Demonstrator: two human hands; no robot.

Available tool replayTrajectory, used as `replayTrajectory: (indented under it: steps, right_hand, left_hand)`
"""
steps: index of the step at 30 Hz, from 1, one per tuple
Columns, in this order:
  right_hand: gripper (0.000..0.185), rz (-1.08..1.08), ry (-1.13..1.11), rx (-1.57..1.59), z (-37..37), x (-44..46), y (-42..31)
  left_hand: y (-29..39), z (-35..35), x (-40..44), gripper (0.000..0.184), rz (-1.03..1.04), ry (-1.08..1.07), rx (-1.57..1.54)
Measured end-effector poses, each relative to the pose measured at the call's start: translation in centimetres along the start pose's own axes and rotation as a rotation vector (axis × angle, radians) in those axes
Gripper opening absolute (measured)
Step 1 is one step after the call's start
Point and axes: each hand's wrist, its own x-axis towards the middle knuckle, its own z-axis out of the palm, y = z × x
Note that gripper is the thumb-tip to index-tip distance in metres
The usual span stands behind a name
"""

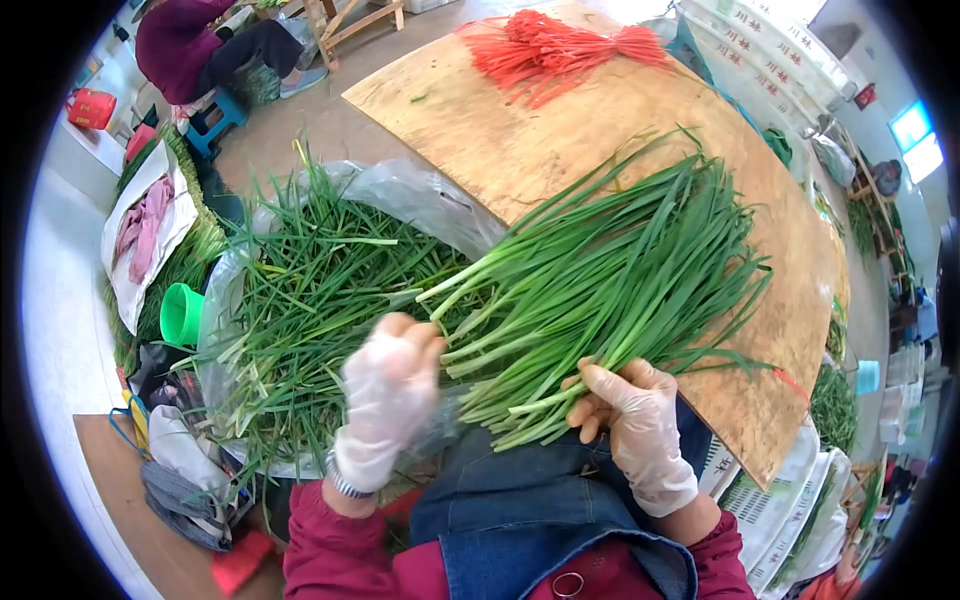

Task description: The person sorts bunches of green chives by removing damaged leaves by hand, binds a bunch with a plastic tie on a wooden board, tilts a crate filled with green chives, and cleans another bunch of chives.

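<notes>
A thick bunch of green garlic chives [620,270] lies on the wooden board, its pale stem ends pointing left over the edge. My right hand [630,405], in a thin clear glove, is closed around stems at the near side of the bunch, thumb on top. My left hand [393,375], gloved too and somewhat blurred, has its fingers curled just left of the stem ends; what they pinch, if anything, cannot be made out. Beneath and beyond it, a large clear plastic bag [405,195] holds a heap of loose chive leaves [310,290].
Red ties [560,50] are piled at the board's [420,110] far end. A green cup [181,314] stands left of the bag. Another person [180,45] sits at the far left by a blue stool [213,120]. Printed white sacks [760,55] are at the far right.
</notes>
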Motion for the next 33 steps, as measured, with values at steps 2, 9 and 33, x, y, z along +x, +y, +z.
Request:
replayTrajectory:
  steps: [2, 9, 33]
  right_hand:
    - [0.02, 0.065, 0.005, -0.064, -0.3, 0.0, 0.2]
    - [0.023, 0.152, -0.195, -0.462, -0.4, -1.6, -2.9]
    - [0.016, 0.041, -0.174, 0.255, 2.4, 3.2, -1.4]
  left_hand:
    - [1.3, 1.5, 1.3, 0.014, -0.087, -0.118, 0.013]
    - [-0.3, 3.4, 3.0, 0.016, -0.508, -0.405, -0.66]
    - [5.9, 1.4, 1.2, 0.012, -0.908, -0.638, -1.54]
